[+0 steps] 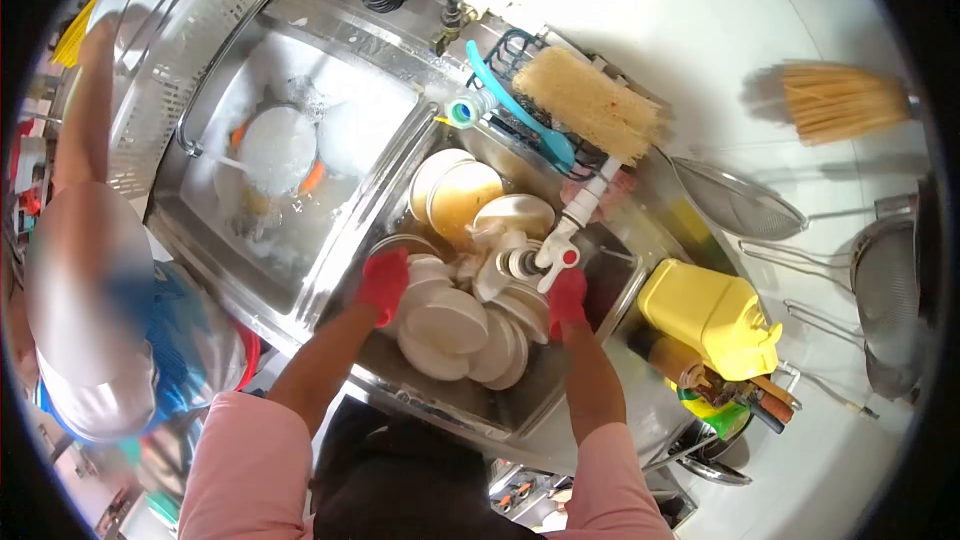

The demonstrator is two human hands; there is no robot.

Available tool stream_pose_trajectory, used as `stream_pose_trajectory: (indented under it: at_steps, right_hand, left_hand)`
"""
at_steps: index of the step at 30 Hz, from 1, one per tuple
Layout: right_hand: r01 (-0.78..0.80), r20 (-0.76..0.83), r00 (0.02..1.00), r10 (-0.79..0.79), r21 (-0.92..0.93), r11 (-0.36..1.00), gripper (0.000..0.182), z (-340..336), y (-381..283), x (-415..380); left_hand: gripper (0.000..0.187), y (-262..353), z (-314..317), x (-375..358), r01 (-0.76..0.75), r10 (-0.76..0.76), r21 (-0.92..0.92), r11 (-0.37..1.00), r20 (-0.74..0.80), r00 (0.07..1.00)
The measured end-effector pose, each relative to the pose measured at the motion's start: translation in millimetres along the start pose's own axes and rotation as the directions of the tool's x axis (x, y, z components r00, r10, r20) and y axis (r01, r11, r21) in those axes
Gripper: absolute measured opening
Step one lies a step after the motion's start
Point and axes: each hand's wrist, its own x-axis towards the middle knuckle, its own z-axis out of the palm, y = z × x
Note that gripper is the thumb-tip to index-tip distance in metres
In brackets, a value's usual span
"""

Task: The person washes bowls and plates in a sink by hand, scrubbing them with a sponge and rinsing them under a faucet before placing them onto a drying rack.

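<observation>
My left hand (383, 285), in a red glove, is at the left side of a pile of dishes in the right sink basin, right by a stack of white bowls (448, 324). My right hand (567, 302), also red-gloved, is at the pile's right side, just below the lever of a white tap (563, 245) and beside a white plate (525, 310). The fingers of both hands are mostly hidden. A plate with brownish liquid (464, 195) lies behind, next to an oval white dish (515, 212).
The left basin (385, 105) holds foamy water and a round white plate (278, 150). A sponge-like loofah (588, 100) and blue-handled brush (515, 105) lie behind. To the right are a yellow jug (700, 315) and strainer (740, 200). Another person (110, 320) works at left by a white basket (180, 80).
</observation>
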Motion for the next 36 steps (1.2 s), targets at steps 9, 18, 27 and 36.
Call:
stream_pose_trajectory:
  at_steps: [9,18,27,36]
  right_hand:
    - [-0.429,0.284,0.903,0.323,0.525,0.736,0.033,-38,-75,-5]
    - [0.125,-0.133,0.988,-0.081,0.378,0.917,0.031,-92,-145,-26]
    - [-0.1,0.029,0.994,0.103,0.586,0.804,0.032,-46,-121,23]
    - [-0.265,0.19,0.964,0.186,0.749,0.607,0.032,135,-29,-38]
  left_hand:
    - [0.055,20,-5,-43,0.062,-0.122,-0.302,0.951,-0.183,0.976]
    - [0.083,48,-26,-75,0.094,-0.099,-0.034,0.995,-0.242,0.965]
    - [0.069,8,27,-75,0.101,-0.147,-0.42,0.902,-0.079,0.986]
    - [0.029,15,2,-35,-0.002,0.006,0.043,0.999,-0.105,0.994]
